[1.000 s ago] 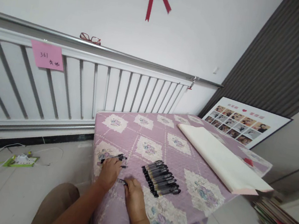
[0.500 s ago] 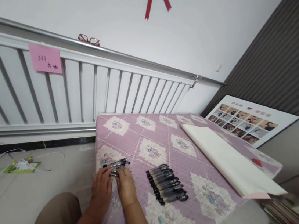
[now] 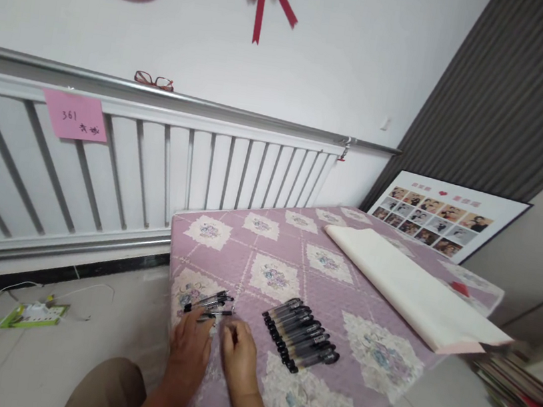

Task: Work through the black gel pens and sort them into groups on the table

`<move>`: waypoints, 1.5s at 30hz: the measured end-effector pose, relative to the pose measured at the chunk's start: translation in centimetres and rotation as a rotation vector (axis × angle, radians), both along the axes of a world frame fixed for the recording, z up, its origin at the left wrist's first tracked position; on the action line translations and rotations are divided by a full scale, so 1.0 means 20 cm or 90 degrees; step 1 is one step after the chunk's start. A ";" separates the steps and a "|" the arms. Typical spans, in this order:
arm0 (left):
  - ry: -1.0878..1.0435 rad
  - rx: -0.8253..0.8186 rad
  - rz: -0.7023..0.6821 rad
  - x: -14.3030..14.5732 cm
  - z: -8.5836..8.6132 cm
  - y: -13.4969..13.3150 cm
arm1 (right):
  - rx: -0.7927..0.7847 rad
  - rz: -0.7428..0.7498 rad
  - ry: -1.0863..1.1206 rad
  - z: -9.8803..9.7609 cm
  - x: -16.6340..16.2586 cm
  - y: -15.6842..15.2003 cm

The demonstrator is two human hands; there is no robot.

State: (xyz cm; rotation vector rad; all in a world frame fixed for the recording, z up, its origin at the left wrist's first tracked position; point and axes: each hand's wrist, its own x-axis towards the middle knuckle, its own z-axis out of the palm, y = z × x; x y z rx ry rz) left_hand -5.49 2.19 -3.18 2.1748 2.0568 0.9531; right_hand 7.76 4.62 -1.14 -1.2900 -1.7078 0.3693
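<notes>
Several black-capped clear pens (image 3: 210, 301) lie in a small loose group near the left edge of the purple flowered tablecloth (image 3: 290, 250). My left hand (image 3: 189, 347) rests just in front of this group, its fingers extended and fingertips touching the nearest pen ends. To its right, my right hand (image 3: 238, 357) is held low over the cloth with its fingers curled in; whatever may be inside them is hidden. Farther right, a neat slanting row of similar pens (image 3: 301, 336) lies side by side, apart from both hands.
A long cream sheet (image 3: 405, 290) lies across the table's right side, with a small red item (image 3: 460, 289) beside it. A photo board (image 3: 451, 219) leans at the back right. Behind is a white radiator (image 3: 250, 173). A power strip (image 3: 36, 316) sits on the floor at left.
My right hand has drawn back from the small pen group, toward me and slightly right, with its fingers curled. The left hand has shifted slightly back. The view has tilted slightly.
</notes>
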 end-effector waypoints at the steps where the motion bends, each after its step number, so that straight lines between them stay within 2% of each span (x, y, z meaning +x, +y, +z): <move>1: 0.016 -0.001 -0.037 0.00 0.01 0.00 | -0.009 0.001 0.015 0.00 0.02 -0.03; 5: 0.044 -0.019 -0.173 0.01 0.06 -0.01 | -0.053 0.017 0.050 0.02 0.09 -0.19; 8: 0.063 -0.040 -0.210 0.02 0.07 -0.01 | -0.070 0.020 0.063 0.01 0.16 -0.30; 11: 0.085 -0.061 -0.223 0.02 0.05 -0.01 | -0.062 -0.029 0.073 -0.02 0.26 -0.37; 17: 0.140 -0.093 -0.239 0.04 0.04 -0.02 | 0.012 -0.204 0.022 -0.07 0.57 -0.35; 20: 0.150 -0.103 -0.228 0.05 0.04 -0.03 | 0.051 -0.241 -0.070 -0.08 0.72 -0.31; 23: 0.151 -0.106 -0.221 0.05 0.05 -0.04 | 0.087 -0.253 -0.171 -0.09 0.81 -0.28; 30: 0.149 -0.100 -0.209 0.05 0.06 -0.04 | 0.060 -0.242 -0.313 -0.06 0.79 -0.27; 40: 0.149 -0.111 -0.205 0.06 0.10 -0.05 | 0.000 -0.243 -0.356 0.00 0.75 -0.31; 45: 0.133 -0.148 -0.182 0.09 0.12 -0.06 | -0.019 -0.200 -0.361 0.03 0.73 -0.33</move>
